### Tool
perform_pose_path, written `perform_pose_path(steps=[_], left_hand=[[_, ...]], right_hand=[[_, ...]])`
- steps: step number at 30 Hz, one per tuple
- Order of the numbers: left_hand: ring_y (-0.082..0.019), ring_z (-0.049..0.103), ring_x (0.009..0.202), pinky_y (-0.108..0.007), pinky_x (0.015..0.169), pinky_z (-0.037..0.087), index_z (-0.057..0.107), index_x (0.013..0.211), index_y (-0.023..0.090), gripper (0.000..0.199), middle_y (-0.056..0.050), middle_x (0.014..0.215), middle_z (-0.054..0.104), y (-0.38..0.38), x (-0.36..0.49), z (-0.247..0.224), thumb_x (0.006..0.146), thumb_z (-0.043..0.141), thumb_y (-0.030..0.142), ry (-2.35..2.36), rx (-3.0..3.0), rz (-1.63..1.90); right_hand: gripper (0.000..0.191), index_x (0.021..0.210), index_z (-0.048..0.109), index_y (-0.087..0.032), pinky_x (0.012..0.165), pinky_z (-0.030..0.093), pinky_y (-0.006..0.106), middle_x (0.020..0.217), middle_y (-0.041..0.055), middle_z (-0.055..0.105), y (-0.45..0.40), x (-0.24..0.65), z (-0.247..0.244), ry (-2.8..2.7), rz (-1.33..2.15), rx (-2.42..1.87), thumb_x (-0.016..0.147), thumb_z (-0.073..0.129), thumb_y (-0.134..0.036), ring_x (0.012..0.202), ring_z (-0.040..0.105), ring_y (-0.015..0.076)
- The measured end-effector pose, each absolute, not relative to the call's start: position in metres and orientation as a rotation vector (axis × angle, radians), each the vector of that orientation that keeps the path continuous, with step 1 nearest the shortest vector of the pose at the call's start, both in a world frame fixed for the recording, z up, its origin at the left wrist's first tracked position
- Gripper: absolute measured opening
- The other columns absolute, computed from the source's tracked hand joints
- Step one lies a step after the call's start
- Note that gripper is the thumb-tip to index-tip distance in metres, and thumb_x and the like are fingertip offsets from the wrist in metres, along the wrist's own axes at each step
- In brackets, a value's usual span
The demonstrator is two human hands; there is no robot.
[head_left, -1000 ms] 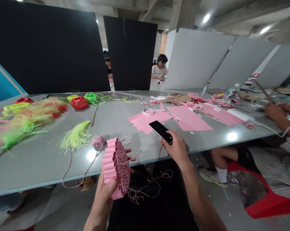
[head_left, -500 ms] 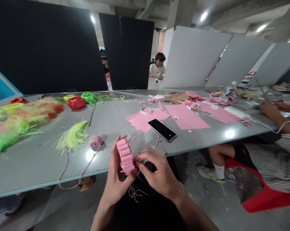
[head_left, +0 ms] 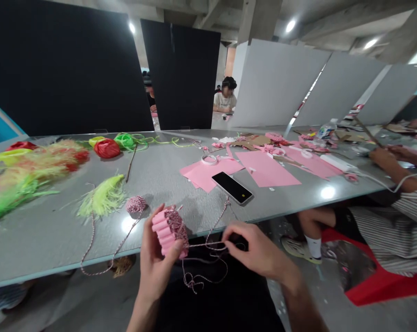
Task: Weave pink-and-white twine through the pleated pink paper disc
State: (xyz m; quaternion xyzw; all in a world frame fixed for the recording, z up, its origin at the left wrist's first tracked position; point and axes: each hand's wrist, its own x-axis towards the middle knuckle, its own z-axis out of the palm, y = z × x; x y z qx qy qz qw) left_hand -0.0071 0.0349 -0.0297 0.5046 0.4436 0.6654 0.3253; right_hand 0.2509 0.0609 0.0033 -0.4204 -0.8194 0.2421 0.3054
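My left hand [head_left: 156, 258] grips a small bundle of pink paper rolls [head_left: 164, 230] just past the table's front edge. Pink-and-white twine covers the bundle's right face. In my right hand [head_left: 255, 251] the thumb and fingertips pinch a strand of twine [head_left: 208, 244] that runs taut from the bundle. Loose twine with a tangled knot [head_left: 193, 281] dangles below, in front of my dark clothing. A ball of the same twine [head_left: 136, 204] lies on the table left of the bundle, its end looping over the edge.
A smartphone [head_left: 232, 187] lies beside pink paper sheets [head_left: 268, 168] and a white tape roll [head_left: 209, 159]. Green fringe [head_left: 102, 196], a stick [head_left: 131, 163] and a red raffia bundle [head_left: 106, 148] are on the left. A co-worker's hands [head_left: 384, 157] work at the right.
My right hand has moved away to the right, drawing the strand out from the bundle. My left hand has shifted slightly left and turned the bundle, showing its twine-covered face.
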Motion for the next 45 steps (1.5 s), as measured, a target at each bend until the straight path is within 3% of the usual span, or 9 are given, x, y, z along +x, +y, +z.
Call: perform_pose_path(steps=[8, 12, 15, 19, 22, 30, 38, 42, 45], left_hand=[[-0.03, 0.064, 0.133, -0.041, 0.106, 0.057, 0.053, 0.155, 0.032, 0.071, -0.009, 0.154, 0.061, 0.032, -0.015, -0.028, 0.09, 0.08, 0.042, 1.22, 1.295, 1.775], [-0.03, 0.066, 0.13, -0.041, 0.102, 0.058, 0.054, 0.154, 0.033, 0.071, -0.01, 0.154, 0.062, 0.033, -0.012, -0.027, 0.089, 0.082, 0.042, 1.169, 1.346, 1.74], [-0.033, 0.061, 0.138, -0.049, 0.114, 0.052, 0.052, 0.155, 0.035, 0.072, -0.01, 0.159, 0.058, 0.034, -0.01, -0.03, 0.09, 0.083, 0.041, 1.159, 1.372, 1.725], [-0.037, 0.054, 0.145, -0.061, 0.125, 0.037, 0.05, 0.156, 0.036, 0.072, -0.011, 0.162, 0.054, 0.034, -0.012, -0.031, 0.092, 0.082, 0.041, 1.161, 1.381, 1.683], [-0.038, 0.054, 0.145, -0.063, 0.124, 0.037, 0.05, 0.155, 0.035, 0.071, -0.012, 0.162, 0.053, 0.033, -0.012, -0.031, 0.092, 0.081, 0.042, 1.15, 1.39, 1.681], [-0.036, 0.057, 0.143, -0.055, 0.12, 0.045, 0.051, 0.156, 0.034, 0.071, -0.012, 0.16, 0.056, 0.035, -0.012, -0.032, 0.091, 0.081, 0.041, 1.165, 1.387, 1.681], [-0.032, 0.06, 0.141, -0.045, 0.116, 0.049, 0.052, 0.157, 0.037, 0.071, -0.009, 0.161, 0.057, 0.033, -0.012, -0.031, 0.092, 0.081, 0.041, 1.15, 1.355, 1.709], [-0.032, 0.063, 0.138, -0.045, 0.114, 0.051, 0.052, 0.157, 0.034, 0.07, -0.01, 0.158, 0.06, 0.034, -0.013, -0.033, 0.093, 0.079, 0.044, 1.139, 1.329, 1.728], [-0.033, 0.063, 0.138, -0.045, 0.114, 0.051, 0.054, 0.156, 0.033, 0.069, -0.011, 0.157, 0.061, 0.034, -0.011, -0.033, 0.093, 0.079, 0.045, 1.125, 1.353, 1.734]], right_hand=[[0.013, 0.07, 0.068, -0.029, 0.059, 0.047, 0.039, 0.068, 0.0064, 0.076, 0.063, 0.374, -0.027, -1.712, -0.007, -1.991, 0.081, 0.061, -0.028, 0.065, 0.071, 0.0308], [0.026, 0.109, 0.074, -0.024, 0.09, 0.058, 0.048, 0.112, 0.0141, 0.082, 0.099, 0.343, -0.02, -1.723, -0.012, -1.771, 0.095, 0.058, -0.038, 0.104, 0.077, 0.0354], [0.048, 0.135, 0.064, -0.022, 0.11, 0.052, 0.05, 0.143, 0.0161, 0.07, 0.138, 0.302, -0.02, -1.78, 0.042, -1.674, 0.094, 0.068, -0.046, 0.135, 0.064, 0.0358], [0.062, 0.137, 0.063, -0.018, 0.106, 0.053, 0.059, 0.138, 0.0204, 0.072, 0.172, 0.277, -0.027, -1.774, 0.142, -1.698, 0.085, 0.081, -0.046, 0.129, 0.067, 0.0426], [0.066, 0.136, 0.063, -0.017, 0.101, 0.055, 0.059, 0.131, 0.0206, 0.075, 0.179, 0.28, -0.025, -1.699, 0.182, -1.727, 0.082, 0.083, -0.049, 0.122, 0.071, 0.0433], [0.06, 0.122, 0.064, -0.022, 0.098, 0.057, 0.054, 0.123, 0.017, 0.078, 0.152, 0.273, -0.013, -1.559, 0.229, -1.679, 0.079, 0.083, -0.059, 0.117, 0.074, 0.0399], [0.046, 0.125, 0.067, -0.022, 0.112, 0.05, 0.061, 0.137, 0.0166, 0.074, 0.133, 0.266, -0.043, -1.678, 0.277, -1.503, 0.085, 0.079, -0.041, 0.132, 0.068, 0.0395], [0.035, 0.115, 0.072, -0.02, 0.115, 0.048, 0.065, 0.138, 0.0199, 0.074, 0.152, 0.274, -0.031, -1.677, 0.277, -1.439, 0.085, 0.079, -0.036, 0.134, 0.066, 0.0411], [0.026, 0.114, 0.073, -0.022, 0.117, 0.049, 0.06, 0.138, 0.016, 0.074, 0.134, 0.252, -0.009, -1.694, 0.299, -1.31, 0.094, 0.075, -0.039, 0.135, 0.066, 0.0355]])
